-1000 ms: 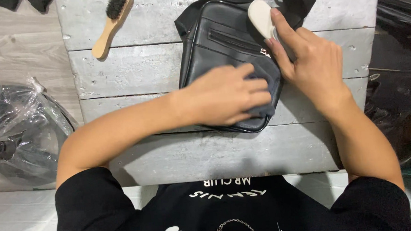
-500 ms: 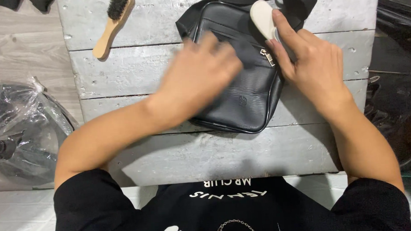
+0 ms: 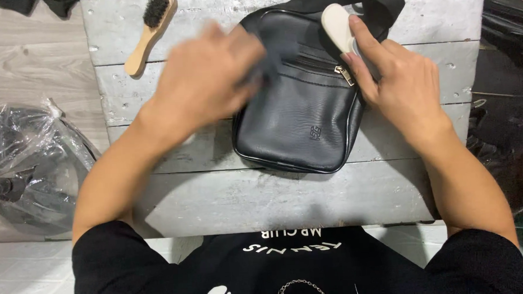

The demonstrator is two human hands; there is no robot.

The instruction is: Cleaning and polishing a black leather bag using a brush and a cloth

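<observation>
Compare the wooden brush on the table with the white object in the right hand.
The wooden brush lies untouched on the grey plank table, left of the black bag; the white object is gripped in the right hand against the bag's top. The brush is tan with dark bristles showing; the object is plain white and rounded. Both are small hand-sized tools.

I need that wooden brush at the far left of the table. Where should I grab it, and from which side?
Take the wooden brush by its bare handle, the near end, coming from the near left. It lies flat and slanted, with the dark bristle head at the far end. The handle is free of the left hand and the black bag.
</observation>
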